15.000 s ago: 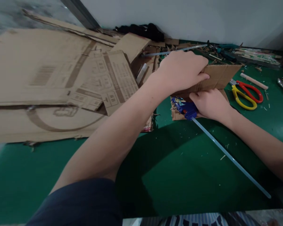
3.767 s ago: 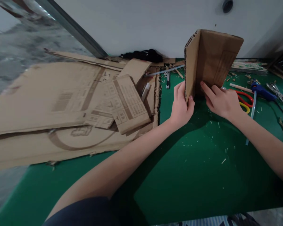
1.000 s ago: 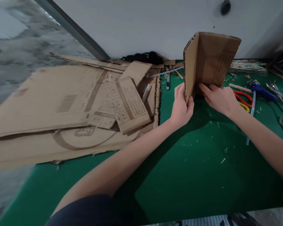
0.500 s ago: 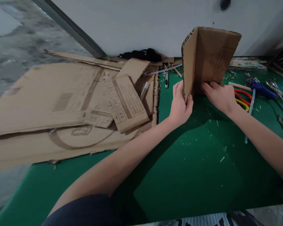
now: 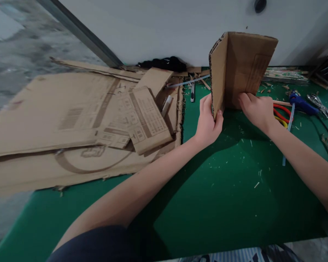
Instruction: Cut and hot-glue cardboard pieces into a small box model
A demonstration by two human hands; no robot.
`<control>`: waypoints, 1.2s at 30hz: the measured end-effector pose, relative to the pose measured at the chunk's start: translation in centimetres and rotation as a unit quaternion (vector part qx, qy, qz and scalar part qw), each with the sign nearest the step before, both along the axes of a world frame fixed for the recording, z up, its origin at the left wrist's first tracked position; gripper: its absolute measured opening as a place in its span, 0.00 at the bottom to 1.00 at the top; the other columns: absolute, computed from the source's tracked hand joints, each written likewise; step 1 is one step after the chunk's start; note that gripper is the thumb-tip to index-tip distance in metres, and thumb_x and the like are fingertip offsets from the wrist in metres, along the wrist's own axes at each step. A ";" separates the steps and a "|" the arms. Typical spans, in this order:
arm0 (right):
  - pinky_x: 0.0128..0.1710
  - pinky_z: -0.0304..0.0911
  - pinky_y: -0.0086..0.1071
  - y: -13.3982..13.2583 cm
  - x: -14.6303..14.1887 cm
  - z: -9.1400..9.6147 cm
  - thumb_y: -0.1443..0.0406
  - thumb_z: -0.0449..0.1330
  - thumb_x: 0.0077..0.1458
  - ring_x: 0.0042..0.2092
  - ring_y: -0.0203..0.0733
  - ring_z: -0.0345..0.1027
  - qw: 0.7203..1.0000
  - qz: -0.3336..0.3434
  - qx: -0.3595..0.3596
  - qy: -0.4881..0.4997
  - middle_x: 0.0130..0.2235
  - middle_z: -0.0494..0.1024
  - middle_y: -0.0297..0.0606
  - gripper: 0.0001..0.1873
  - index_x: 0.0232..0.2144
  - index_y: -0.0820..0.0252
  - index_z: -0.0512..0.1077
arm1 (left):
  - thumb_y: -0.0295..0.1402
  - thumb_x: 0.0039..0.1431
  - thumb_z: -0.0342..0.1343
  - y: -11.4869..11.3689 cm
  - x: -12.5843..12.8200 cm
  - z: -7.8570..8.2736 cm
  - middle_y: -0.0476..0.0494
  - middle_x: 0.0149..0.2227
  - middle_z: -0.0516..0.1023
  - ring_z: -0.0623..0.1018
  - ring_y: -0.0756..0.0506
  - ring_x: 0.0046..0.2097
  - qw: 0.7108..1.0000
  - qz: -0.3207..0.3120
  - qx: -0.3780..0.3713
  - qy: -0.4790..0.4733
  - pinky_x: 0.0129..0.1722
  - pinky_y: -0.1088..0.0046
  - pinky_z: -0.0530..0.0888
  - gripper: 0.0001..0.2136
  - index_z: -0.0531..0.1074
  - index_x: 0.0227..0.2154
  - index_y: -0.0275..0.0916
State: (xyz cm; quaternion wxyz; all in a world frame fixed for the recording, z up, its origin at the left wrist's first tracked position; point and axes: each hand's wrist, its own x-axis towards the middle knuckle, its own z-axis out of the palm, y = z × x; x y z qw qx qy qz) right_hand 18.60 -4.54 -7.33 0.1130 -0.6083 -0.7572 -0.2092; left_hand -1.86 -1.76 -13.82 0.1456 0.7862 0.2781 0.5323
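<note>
Two brown cardboard panels joined at a right angle form a corner piece (image 5: 242,69) that stands upright on the green table (image 5: 221,189). My left hand (image 5: 208,122) pinches the bottom front edge of the left panel between thumb and fingers. My right hand (image 5: 256,109) presses with curled fingers against the foot of the back panel, inside the corner. Both hands steady the piece where it meets the table.
Large flattened cardboard sheets (image 5: 79,116) cover the table's left half. Right of the piece lie red and yellow scissors (image 5: 282,113), a blue glue gun (image 5: 302,103) with a clear glue stick, and pliers (image 5: 318,102). A utility knife (image 5: 192,95) and scraps lie by the wall.
Fifteen seconds ago the cardboard lay low with the glue gun in my right hand; since then it stands upright. In the last second my right fingers curled closer against the back panel.
</note>
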 end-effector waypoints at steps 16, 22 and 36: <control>0.33 0.59 0.37 -0.2 1.7 2.3 0.56 0.45 0.69 0.45 0.54 0.71 0.998 -0.052 -0.015 0.035 0.56 0.73 0.56 0.25 0.64 0.56 0.61 | 0.38 0.74 0.41 0.0 0.0 -0.1 0.35 0.62 0.60 0.63 0.38 0.66 1.000 -0.010 -0.019 0.004 0.68 0.54 0.65 0.24 0.43 0.68 0.50; 0.32 0.64 0.40 -0.1 2.0 2.5 0.54 0.45 0.69 0.51 0.58 0.69 0.993 -0.047 0.068 0.089 0.57 0.70 0.56 0.30 0.70 0.50 0.51 | 0.38 0.74 0.43 -0.3 0.0 0.3 0.35 0.62 0.61 0.64 0.39 0.66 1.000 -0.005 -0.023 0.008 0.66 0.57 0.66 0.24 0.44 0.68 0.50; 0.35 0.70 0.43 0.7 3.4 1.8 0.53 0.48 0.66 0.40 0.52 0.76 0.978 -0.002 0.022 0.207 0.51 0.80 0.48 0.41 0.74 0.49 0.38 | 0.37 0.74 0.41 -0.1 0.1 0.2 0.36 0.63 0.60 0.63 0.39 0.67 1.000 -0.011 -0.021 0.001 0.67 0.56 0.66 0.23 0.46 0.68 0.51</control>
